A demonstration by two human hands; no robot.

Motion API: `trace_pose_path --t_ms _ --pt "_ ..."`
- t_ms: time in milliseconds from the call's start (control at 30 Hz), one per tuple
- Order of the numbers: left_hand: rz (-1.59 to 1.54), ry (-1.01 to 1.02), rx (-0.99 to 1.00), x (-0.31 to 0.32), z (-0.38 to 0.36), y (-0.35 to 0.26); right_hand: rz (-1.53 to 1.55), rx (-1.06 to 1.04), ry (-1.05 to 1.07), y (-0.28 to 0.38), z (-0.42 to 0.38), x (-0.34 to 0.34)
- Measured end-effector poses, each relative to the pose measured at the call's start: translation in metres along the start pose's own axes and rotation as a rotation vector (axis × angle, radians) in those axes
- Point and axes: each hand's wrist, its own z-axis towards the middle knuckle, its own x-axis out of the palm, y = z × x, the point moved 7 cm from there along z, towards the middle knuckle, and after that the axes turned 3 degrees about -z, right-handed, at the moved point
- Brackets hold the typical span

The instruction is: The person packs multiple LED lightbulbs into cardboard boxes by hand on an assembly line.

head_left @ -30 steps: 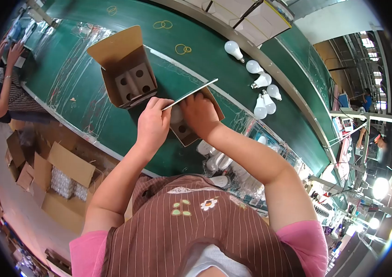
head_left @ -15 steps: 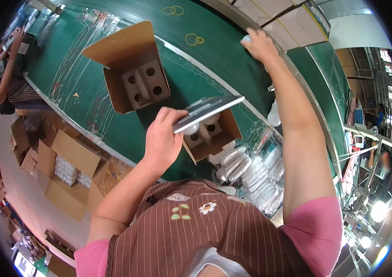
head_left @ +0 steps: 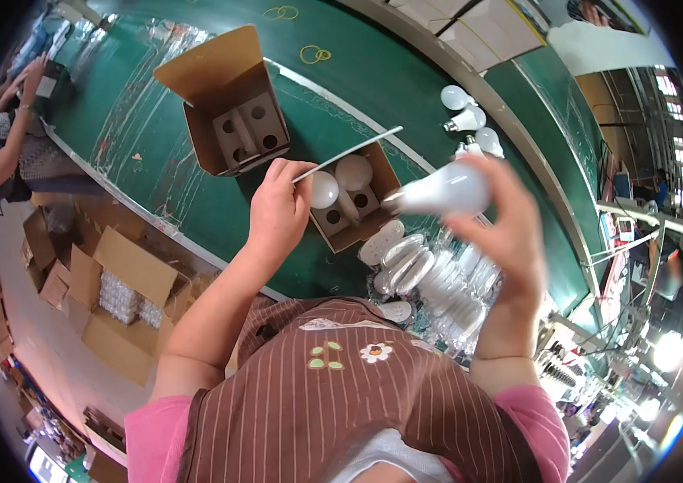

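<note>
My right hand (head_left: 510,221) is closed around a white light bulb (head_left: 442,191), blurred by motion, its metal base pointing left at the right side of a cardboard box (head_left: 349,235). Two bulbs, one a white bulb (head_left: 324,190) and the other a duller bulb (head_left: 353,172), sit in the box's holed insert; two front holes show unfilled. My left hand (head_left: 277,205) pinches the thin, edge-on lid flap (head_left: 349,153) of this box. A second box (head_left: 237,105) stands to the left with its lid up, and its insert holes hold no bulbs.
Several loose bulbs (head_left: 470,119) lie on the green bench (head_left: 357,76) by the metal rail. Clear-bagged white parts (head_left: 438,282) are heaped near my apron. Yellow rubber bands (head_left: 315,55) lie farther back. At far left is another person's arm (head_left: 10,149); a carton (head_left: 128,294) stands below.
My right hand has come back from the rail with a bulb and is now beside the box. My left hand and the flap have moved up and left, showing more of the insert.
</note>
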Motion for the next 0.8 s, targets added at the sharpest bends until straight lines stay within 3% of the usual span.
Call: trace_pose_path --t_ms 67,267,567,667,733,800 --pt "0.003 -0.007 0.005 0.002 -0.003 0.003 -0.188 -0.168 0.020 0.020 -0.012 0.048" --pt "0.076 -0.080 0.218 0.001 -0.005 -0.004 -0.561 -0.022 0.141 -0.031 -0.006 0.175" --pt "0.093 -0.074 0.244 0.004 -0.005 0.001 -0.632 0.184 0.287 -0.044 0.008 0.200" --pt "0.108 -0.069 0.218 0.003 -0.006 0.001 -0.424 -0.071 0.321 -0.028 -0.006 0.171" --pt "0.083 -0.081 0.157 0.001 -0.006 -0.003 -0.245 0.043 0.102 -0.024 -0.008 0.109" --pt "0.072 -0.089 0.141 0.001 -0.006 0.001 -0.208 0.137 -0.314 -0.059 -0.006 0.053"
